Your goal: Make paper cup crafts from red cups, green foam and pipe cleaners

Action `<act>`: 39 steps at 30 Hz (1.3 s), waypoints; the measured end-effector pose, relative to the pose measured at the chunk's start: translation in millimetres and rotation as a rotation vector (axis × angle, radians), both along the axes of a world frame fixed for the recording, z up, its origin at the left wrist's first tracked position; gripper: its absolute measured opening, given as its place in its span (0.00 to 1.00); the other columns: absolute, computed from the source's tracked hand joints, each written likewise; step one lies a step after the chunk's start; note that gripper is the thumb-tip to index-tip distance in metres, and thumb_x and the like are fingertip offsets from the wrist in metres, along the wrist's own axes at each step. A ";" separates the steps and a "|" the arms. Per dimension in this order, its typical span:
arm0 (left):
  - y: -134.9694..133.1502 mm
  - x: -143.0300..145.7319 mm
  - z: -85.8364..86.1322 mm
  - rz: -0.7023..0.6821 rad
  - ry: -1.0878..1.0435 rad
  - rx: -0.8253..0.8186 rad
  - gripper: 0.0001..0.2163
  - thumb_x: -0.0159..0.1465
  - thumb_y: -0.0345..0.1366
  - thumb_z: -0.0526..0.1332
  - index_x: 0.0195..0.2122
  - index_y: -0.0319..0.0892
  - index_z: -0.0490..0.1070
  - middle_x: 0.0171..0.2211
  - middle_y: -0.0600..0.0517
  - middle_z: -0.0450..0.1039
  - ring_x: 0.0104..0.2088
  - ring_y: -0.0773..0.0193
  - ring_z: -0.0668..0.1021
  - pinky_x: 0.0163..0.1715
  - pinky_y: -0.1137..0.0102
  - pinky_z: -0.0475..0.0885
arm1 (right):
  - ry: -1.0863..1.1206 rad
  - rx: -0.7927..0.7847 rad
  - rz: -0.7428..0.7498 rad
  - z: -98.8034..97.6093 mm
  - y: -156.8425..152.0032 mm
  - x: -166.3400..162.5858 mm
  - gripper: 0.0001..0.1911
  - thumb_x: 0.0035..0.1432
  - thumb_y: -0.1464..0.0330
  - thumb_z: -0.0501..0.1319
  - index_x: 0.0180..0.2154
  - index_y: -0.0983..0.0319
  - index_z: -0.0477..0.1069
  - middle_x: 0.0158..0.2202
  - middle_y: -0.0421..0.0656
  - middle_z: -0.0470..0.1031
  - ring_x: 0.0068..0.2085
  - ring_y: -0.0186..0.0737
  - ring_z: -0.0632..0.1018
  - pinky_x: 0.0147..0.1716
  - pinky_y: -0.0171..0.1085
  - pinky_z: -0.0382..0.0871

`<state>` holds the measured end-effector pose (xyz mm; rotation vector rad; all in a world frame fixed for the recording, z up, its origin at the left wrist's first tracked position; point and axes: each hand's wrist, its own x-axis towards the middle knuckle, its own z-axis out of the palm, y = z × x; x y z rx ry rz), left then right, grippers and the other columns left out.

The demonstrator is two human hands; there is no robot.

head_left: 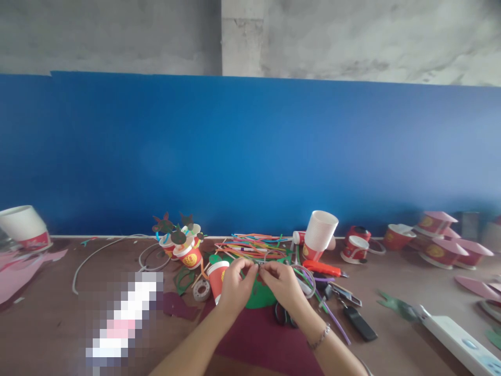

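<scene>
Fingertips pinched, my left hand (239, 284) and my right hand (284, 284) meet in front of me above the table. Between them is a small dark piece (259, 265), too small and covered to name. Beneath the hands lie green paper (260, 299) and a dark maroon sheet (260, 339). A red and white paper cup (216, 277) leans just beside my left hand. Black-handled scissors (280, 315) lie partly hidden under my right forearm.
Colourful pipe cleaners (250, 243) lie behind the hands. A paper cup stack (321, 232), an orange utility knife (323, 268), a black key fob (359, 322) and a white power strip (462, 342) lie rightward. Decorated cups (189, 256) and a tape roll (201, 290) sit left.
</scene>
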<state>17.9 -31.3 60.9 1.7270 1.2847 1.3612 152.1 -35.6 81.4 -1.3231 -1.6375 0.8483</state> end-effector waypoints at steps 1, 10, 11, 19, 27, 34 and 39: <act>0.3 -0.4 0.8 0.000 -0.009 -0.010 0.11 0.61 0.41 0.55 0.25 0.42 0.69 0.25 0.53 0.72 0.28 0.65 0.73 0.27 0.74 0.65 | -0.013 -0.005 -0.013 0.5 0.3 0.8 0.12 0.51 0.65 0.55 0.19 0.62 0.66 0.17 0.38 0.66 0.21 0.33 0.66 0.21 0.31 0.57; 9.1 -11.5 1.1 0.061 0.196 0.062 0.09 0.60 0.39 0.55 0.25 0.43 0.67 0.26 0.53 0.72 0.31 0.64 0.74 0.30 0.73 0.67 | -0.551 0.023 -0.098 -6.4 3.4 16.5 0.15 0.52 0.68 0.54 0.15 0.60 0.63 0.16 0.41 0.68 0.21 0.38 0.69 0.24 0.34 0.56; 9.3 -11.7 0.0 0.064 0.233 0.079 0.08 0.60 0.38 0.55 0.25 0.43 0.68 0.27 0.53 0.72 0.32 0.63 0.74 0.31 0.72 0.67 | -0.580 0.034 -0.087 -8.2 3.7 17.2 0.12 0.51 0.70 0.54 0.17 0.61 0.65 0.17 0.42 0.70 0.23 0.39 0.71 0.25 0.35 0.57; 6.6 -8.0 -1.8 0.018 0.377 0.053 0.07 0.59 0.34 0.56 0.25 0.43 0.70 0.28 0.51 0.73 0.36 0.59 0.74 0.35 0.68 0.66 | -0.255 0.125 0.040 -4.4 3.1 6.3 0.16 0.42 0.78 0.51 0.33 0.62 0.72 0.31 0.43 0.77 0.34 0.41 0.76 0.36 0.35 0.66; 9.5 -12.6 1.8 -0.035 0.319 0.048 0.11 0.62 0.36 0.53 0.26 0.44 0.72 0.27 0.52 0.74 0.33 0.61 0.74 0.34 0.69 0.66 | -0.176 0.084 -0.027 1.8 2.1 5.9 0.04 0.45 0.70 0.55 0.24 0.60 0.68 0.23 0.39 0.72 0.28 0.39 0.72 0.29 0.35 0.62; 17.5 -33.4 -3.7 0.423 0.761 0.125 0.11 0.63 0.31 0.50 0.43 0.39 0.69 0.39 0.43 0.74 0.42 0.50 0.74 0.41 0.60 0.64 | -0.028 0.030 -0.082 -6.7 10.9 12.4 0.03 0.45 0.69 0.56 0.23 0.61 0.67 0.21 0.38 0.70 0.26 0.36 0.70 0.26 0.33 0.61; 24.6 -36.5 -7.2 0.341 0.827 0.031 0.13 0.65 0.27 0.45 0.40 0.39 0.69 0.29 0.46 0.76 0.33 0.55 0.78 0.34 0.66 0.65 | 0.213 -0.101 -0.075 -7.4 13.1 13.9 0.04 0.45 0.68 0.56 0.24 0.63 0.68 0.19 0.37 0.69 0.24 0.34 0.69 0.23 0.32 0.59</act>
